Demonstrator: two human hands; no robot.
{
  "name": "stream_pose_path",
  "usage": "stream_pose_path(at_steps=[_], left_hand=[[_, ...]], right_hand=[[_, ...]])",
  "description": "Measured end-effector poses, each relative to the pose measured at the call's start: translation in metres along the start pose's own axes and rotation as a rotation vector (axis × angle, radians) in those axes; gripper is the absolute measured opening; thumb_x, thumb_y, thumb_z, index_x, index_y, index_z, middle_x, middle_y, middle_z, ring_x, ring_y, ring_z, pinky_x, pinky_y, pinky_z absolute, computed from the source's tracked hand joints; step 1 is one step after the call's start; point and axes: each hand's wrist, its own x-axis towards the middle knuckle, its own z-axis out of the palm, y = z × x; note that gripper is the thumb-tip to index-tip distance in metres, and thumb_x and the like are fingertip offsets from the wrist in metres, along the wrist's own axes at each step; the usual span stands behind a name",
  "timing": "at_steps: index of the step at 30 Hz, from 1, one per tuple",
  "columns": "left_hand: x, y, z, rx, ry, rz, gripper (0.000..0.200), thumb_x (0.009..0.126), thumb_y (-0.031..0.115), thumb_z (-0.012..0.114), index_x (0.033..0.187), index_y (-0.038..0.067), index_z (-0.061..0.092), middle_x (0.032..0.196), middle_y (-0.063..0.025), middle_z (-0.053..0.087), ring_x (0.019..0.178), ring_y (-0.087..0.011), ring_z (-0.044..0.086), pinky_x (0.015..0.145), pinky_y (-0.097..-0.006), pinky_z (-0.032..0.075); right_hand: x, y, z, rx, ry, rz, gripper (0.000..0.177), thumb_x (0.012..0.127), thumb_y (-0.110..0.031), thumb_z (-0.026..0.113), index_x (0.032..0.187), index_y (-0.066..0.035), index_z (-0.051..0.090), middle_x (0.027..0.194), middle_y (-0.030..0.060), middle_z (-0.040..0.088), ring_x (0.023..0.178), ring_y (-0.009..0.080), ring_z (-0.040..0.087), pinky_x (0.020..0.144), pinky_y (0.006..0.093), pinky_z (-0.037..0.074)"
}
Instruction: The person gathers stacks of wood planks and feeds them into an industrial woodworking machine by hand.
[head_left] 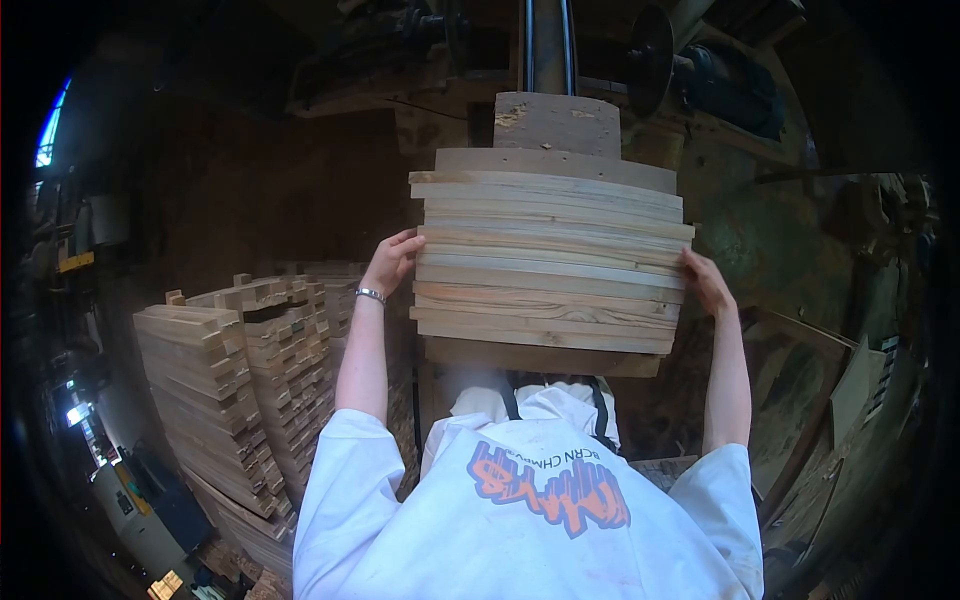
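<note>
A stack of pale wooden boards [548,265] lies in front of me, layered flat, with ends that do not line up evenly. My left hand [393,262], with a metal bracelet at the wrist, has its bent fingers against the left ends of the middle boards. At the right ends, my right hand [708,282] grips at about the same height, its fingertips partly hidden by the board edges. The stack sits between a thicker block [557,168] at the far side and a darker board [540,356] at the near side.
Tall piles of short wooden pieces [205,385] stand at the left. Beyond the stack are a brown block [557,122] and two metal rods [548,45]. A motor [735,88] with a round disc is at the upper right. A wooden panel [800,400] leans at the right.
</note>
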Motion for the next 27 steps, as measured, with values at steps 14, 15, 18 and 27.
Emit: stream_pose_path(at_steps=[14,15,18,27], left_hand=[[0.007,0.014,0.011,0.209,0.196,0.067,0.039,0.090,0.022,0.075,0.115,-0.006,0.068,0.105,-0.0094,0.072,0.095,-0.0153,0.068,0.084,-0.0293,0.055],[0.007,0.014,0.013,0.208,0.210,0.071,0.039,0.090,0.022,0.075,0.115,-0.006,0.068,0.104,-0.0091,0.072,0.095,-0.0151,0.068,0.083,-0.0292,0.055],[0.010,0.018,0.010,0.190,0.172,0.050,0.036,0.090,0.021,0.075,0.113,-0.005,0.069,0.102,-0.0079,0.072,0.095,-0.0158,0.068,0.085,-0.0304,0.055],[0.029,0.021,0.013,-0.015,0.130,0.042,0.042,0.091,0.015,0.071,0.127,-0.002,0.057,0.117,-0.0084,0.066,0.108,-0.0170,0.063,0.091,-0.0310,0.051]], right_hand=[[0.006,-0.019,0.004,0.013,0.001,-0.064,0.046,0.092,-0.038,0.072,0.121,-0.004,0.067,0.105,-0.0016,0.066,0.097,0.0086,0.056,0.084,0.0276,0.042],[0.003,-0.023,0.007,-0.015,0.007,-0.076,0.045,0.092,-0.038,0.072,0.120,-0.003,0.068,0.103,-0.0017,0.066,0.095,0.0084,0.056,0.082,0.0274,0.042],[0.001,-0.025,0.009,-0.027,0.004,-0.092,0.043,0.091,-0.037,0.073,0.117,-0.003,0.069,0.099,-0.0021,0.066,0.090,0.0079,0.055,0.078,0.0270,0.041],[0.003,-0.025,0.007,-0.060,0.011,-0.088,0.036,0.091,-0.035,0.074,0.111,-0.005,0.071,0.095,-0.0046,0.065,0.085,0.0060,0.054,0.074,0.0236,0.041]])
